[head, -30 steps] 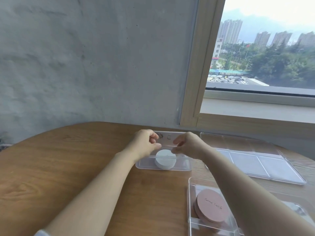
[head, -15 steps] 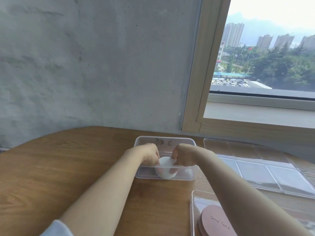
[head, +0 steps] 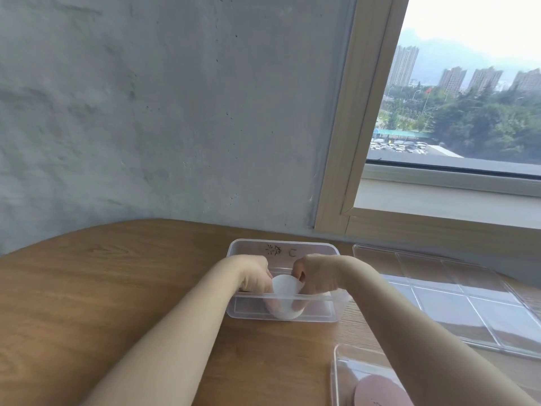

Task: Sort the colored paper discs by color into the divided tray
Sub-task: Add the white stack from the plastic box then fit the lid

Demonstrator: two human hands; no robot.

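White paper discs (head: 286, 285) stacked in clear tub (head: 292, 246) at 12 o'clock, gripped on both sides by left hand (head: 254, 273) and right hand (head: 314, 276). Divided tray (head: 456, 300) at 2 o'clock showing no discs; pink discs (head: 377, 391) at 5 o'clock waiting. Sorting likely barely begun.

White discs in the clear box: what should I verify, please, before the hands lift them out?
1. The left hand and right hand both grip the white disc stack: ok.
2. The stack sits inside the clear box: ok.
3. The grip reaches the bottom disc: cannot tell.
4. The divided tray lies flat at the right: ok.
5. The pink discs are apart, in a second box: ok.
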